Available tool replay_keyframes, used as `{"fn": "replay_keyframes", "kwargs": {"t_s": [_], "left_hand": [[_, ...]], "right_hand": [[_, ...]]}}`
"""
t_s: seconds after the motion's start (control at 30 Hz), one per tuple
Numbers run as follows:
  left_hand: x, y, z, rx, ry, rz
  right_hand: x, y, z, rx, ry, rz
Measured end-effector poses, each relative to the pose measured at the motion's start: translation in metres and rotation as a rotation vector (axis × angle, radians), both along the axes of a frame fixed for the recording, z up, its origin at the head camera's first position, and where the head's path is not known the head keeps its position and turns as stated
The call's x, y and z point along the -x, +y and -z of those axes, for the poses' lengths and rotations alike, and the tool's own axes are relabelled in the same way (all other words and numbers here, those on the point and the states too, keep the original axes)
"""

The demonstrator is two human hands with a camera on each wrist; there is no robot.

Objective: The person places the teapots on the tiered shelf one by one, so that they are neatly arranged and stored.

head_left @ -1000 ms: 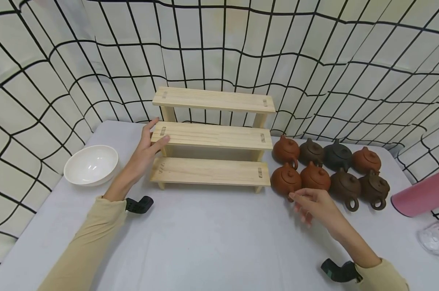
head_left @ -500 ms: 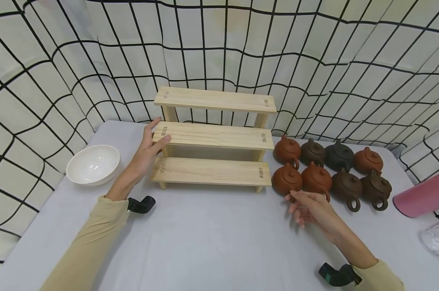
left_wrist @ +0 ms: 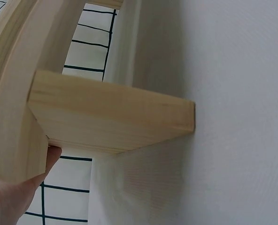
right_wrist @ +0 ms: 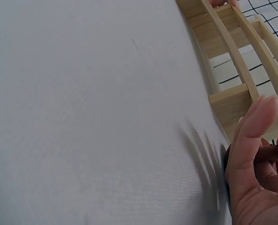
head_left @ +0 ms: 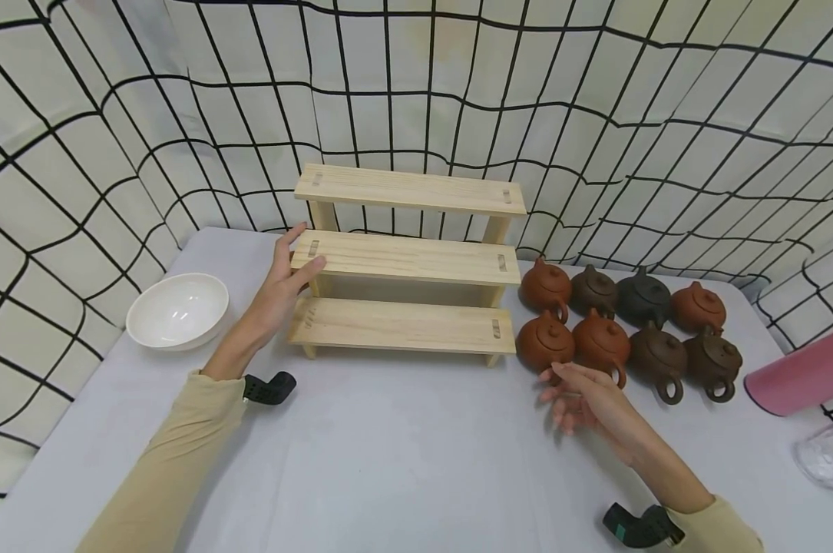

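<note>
While left hand point(head_left: 275, 288) clasps shelf point(head_left: 405, 257), right hand point(head_left: 591, 398) seemingly pinches teapot point(head_left: 545, 342).

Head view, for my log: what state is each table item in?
Wooden shelf: upright, held by left hand
Front-left teapot: upright, lidded, right hand at its handle
Other seven teapots: upright, lidded
White bowl: upright
Pink cylinder: cut off, standing or lying unclear
Clear vessel: cut off, unclear

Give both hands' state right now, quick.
Left hand: closed, holding the middle shelf by its left end.
Right hand: at the front-left teapot; can't tell whether it's gripping or open.
</note>
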State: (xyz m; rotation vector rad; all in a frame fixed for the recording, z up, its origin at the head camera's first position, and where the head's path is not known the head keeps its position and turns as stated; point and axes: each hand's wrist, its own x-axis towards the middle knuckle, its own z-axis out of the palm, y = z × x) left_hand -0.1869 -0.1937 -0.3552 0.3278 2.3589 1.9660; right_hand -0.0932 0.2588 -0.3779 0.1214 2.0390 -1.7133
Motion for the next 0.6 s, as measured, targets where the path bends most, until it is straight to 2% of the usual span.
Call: {"fn": "replay_keyframes", "kwargs": {"t_s": [0.43, 0.6], "left_hand": [[0.001, 0.0, 0.001, -0.003, 0.002, 0.003], [0.001, 0.0, 0.001, -0.005, 0.006, 0.006]], "right_hand": [[-0.008, -0.003, 0.003, 0.038, 0.034, 0.1], [-0.013, -0.003, -0.003, 0.043, 0.062, 0.122]]}}
